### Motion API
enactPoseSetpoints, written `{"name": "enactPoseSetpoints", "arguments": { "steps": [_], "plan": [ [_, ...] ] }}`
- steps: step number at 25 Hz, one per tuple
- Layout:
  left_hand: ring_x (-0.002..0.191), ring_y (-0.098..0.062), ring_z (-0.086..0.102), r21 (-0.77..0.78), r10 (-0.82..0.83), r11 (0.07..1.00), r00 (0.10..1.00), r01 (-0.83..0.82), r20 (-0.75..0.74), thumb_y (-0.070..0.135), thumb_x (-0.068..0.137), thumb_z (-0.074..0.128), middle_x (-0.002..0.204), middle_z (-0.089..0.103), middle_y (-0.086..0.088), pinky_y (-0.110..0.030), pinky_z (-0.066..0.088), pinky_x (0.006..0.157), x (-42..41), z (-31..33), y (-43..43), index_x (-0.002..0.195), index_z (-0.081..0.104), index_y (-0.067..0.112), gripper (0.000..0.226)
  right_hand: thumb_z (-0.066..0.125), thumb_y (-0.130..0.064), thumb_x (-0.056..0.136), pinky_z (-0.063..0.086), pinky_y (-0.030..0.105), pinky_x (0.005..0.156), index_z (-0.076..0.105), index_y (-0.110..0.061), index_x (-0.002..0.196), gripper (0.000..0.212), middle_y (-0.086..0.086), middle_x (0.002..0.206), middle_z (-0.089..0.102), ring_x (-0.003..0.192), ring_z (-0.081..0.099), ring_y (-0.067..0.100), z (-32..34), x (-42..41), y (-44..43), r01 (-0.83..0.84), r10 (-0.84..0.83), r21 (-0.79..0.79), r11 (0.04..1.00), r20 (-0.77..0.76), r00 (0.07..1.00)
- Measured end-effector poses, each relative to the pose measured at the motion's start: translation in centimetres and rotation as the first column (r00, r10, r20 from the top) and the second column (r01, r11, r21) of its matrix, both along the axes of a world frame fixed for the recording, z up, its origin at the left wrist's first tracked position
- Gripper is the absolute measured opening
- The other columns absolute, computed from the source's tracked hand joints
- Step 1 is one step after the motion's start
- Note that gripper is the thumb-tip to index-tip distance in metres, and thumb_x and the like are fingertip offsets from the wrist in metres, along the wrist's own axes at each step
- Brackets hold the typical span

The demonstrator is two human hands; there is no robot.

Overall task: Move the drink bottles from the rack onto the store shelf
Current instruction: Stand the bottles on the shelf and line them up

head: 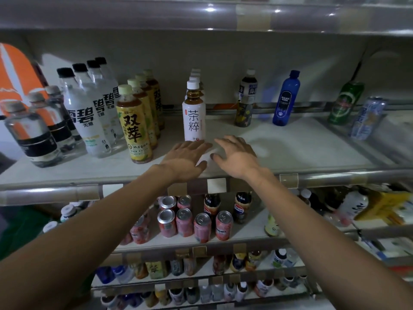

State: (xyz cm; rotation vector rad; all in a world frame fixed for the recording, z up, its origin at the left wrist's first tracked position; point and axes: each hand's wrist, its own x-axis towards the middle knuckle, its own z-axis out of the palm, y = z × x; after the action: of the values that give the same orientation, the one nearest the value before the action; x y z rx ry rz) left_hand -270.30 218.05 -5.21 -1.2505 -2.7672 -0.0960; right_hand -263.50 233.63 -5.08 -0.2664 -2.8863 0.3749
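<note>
Already the store shelf [301, 148] carries rows of drink bottles [134, 121], the front white tea bottle [194, 113] standing at twelve o'clock of the left hand [187, 156]. Both it and the right hand [234, 153] hover flat, fingers spread, empty. The rack is out of view, so what remains I cannot tell.
</note>
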Motion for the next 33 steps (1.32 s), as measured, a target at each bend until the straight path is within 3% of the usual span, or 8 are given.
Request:
{"name": "enactPoseSetpoints", "arguments": {
  "steps": [8, 13, 20, 25, 33],
  "plan": [
    [0.142, -0.03, 0.025, 0.036, -0.274, 0.961, 0.962, 0.274, -0.022, 0.037, 0.096, 0.043, 0.158, 0.023, -0.005, -0.046, 0.021, 0.114, 4.3, 2.0, 5.1, 0.151, 0.017, 0.03, 0.062, 0.047, -0.048, 0.098, 0.028, 0.041, 0.116, 0.034, -0.024, 0.152, 0.06, 0.008, 0.157, 0.032, 0.143, 0.03, 0.029, 1.0, 9.8, 3.0, 0.292, -0.29, 0.024, 0.956, -0.065, 0.955],
    [0.139, -0.027, 0.03, 0.038, -0.531, 0.843, 0.841, 0.537, -0.105, 0.038, 0.097, 0.04, 0.156, 0.029, -0.004, -0.04, 0.021, 0.112, 9.6, 0.9, 7.8, 0.149, 0.025, 0.027, 0.056, 0.05, -0.049, 0.096, 0.033, 0.041, 0.11, 0.041, -0.024, 0.147, 0.057, 0.01, 0.149, 0.042, 0.136, 0.037, 0.031, -0.6, 17.7, 2.3, 0.493, -0.493, 0.025, 0.869, -0.031, 0.87],
    [0.137, -0.026, 0.033, 0.025, -0.73, 0.684, 0.683, 0.729, 0.024, 0.037, 0.098, 0.038, 0.153, 0.033, -0.002, -0.042, 0.027, 0.11, 18.3, -4.7, 9.3, 0.15, 0.025, 0.026, 0.055, 0.048, -0.048, 0.097, 0.036, 0.045, 0.109, 0.038, -0.022, 0.149, 0.059, 0.01, 0.15, 0.041, 0.136, 0.038, 0.032, -5.6, 28.2, -0.5, 0.674, -0.669, -0.04, 0.738, 0.091, 0.737],
    [0.13, -0.031, 0.042, -0.038, -0.783, 0.605, 0.602, 0.796, 0.154, 0.039, 0.097, 0.038, 0.149, 0.039, -0.007, -0.044, 0.036, 0.103, 23.2, -11.0, 9.9, 0.149, 0.028, 0.023, 0.055, 0.047, -0.046, 0.098, 0.043, 0.047, 0.102, 0.045, -0.018, 0.144, 0.054, 0.013, 0.142, 0.048, 0.13, 0.044, 0.034, -11.4, 33.9, -1.8, 0.759, -0.735, -0.091, 0.645, 0.198, 0.649],
    [0.134, -0.032, 0.037, -0.243, -0.694, 0.55, 0.599, 0.799, 0.4, 0.038, 0.099, 0.038, 0.152, 0.035, -0.009, -0.044, 0.032, 0.105, 30.0, -24.0, 7.5, 0.15, 0.024, 0.023, 0.056, 0.048, -0.051, 0.096, 0.043, 0.044, 0.103, 0.045, -0.017, 0.144, 0.059, 0.014, 0.144, 0.047, 0.13, 0.044, 0.035, -26.0, 40.2, -4.3, 0.773, -0.62, -0.214, 0.597, 0.488, 0.614]
  ]
}}
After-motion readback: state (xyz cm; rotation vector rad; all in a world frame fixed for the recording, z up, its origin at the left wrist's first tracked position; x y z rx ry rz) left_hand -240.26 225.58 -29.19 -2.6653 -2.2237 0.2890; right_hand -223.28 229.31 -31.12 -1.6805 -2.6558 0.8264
